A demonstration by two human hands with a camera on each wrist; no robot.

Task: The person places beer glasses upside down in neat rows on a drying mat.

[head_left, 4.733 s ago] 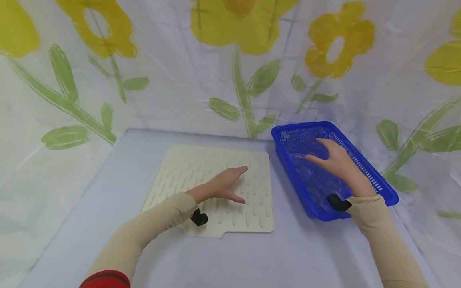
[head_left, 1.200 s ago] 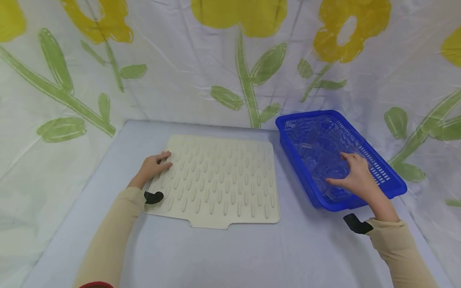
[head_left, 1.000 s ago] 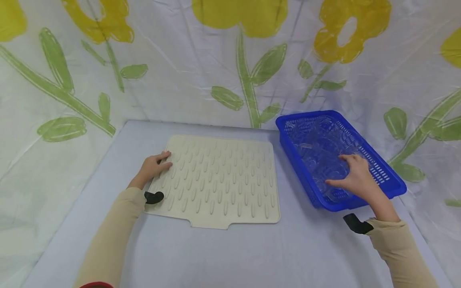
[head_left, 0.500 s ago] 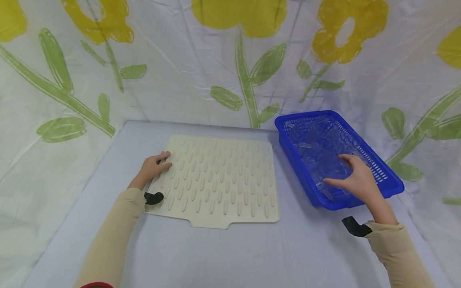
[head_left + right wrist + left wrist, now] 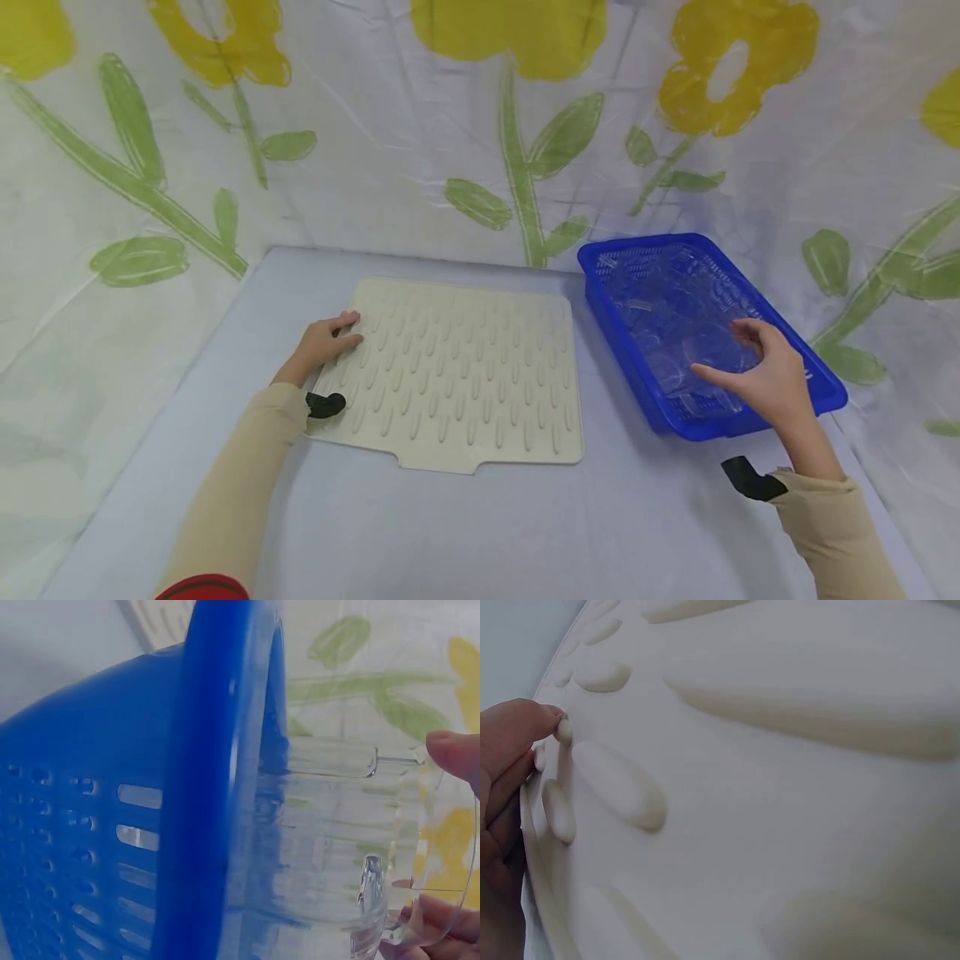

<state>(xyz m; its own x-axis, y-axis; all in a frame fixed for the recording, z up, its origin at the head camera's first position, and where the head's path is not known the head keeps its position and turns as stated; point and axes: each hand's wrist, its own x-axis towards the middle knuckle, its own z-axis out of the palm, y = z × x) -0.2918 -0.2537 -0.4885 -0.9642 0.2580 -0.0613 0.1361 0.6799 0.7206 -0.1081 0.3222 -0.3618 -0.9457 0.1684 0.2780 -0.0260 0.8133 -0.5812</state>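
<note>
In the head view my left hand [image 5: 321, 343] rests at the left edge of a cream mat [image 5: 457, 375] covered in raised oval bumps. Its thumb and index fingertips lie just over the mat's border; the left wrist view shows one fingertip [image 5: 544, 718] on a bump there. Over the near right part of a blue plastic basket [image 5: 626, 354], my right hand [image 5: 772, 379] grips a clear, round cup [image 5: 337, 817], thumb on one side of its rim and fingers on the other. The right wrist view has the cup standing out past the basket's rim [image 5: 214, 765].
Several other clear, see-through vessels [image 5: 660, 292] fill the basket, hard to tell apart. A pale cloth-covered table [image 5: 510, 533] lies under mat and basket. Behind rises a white sheet [image 5: 360, 158] painted with yellow flowers. A black wrist camera [image 5: 753, 479] juts from the right sleeve.
My left hand has gone from over the mat's middle to its left edge and stays there. The right hand came nearer within the basket, then shifted slightly right with the clear cup.
</note>
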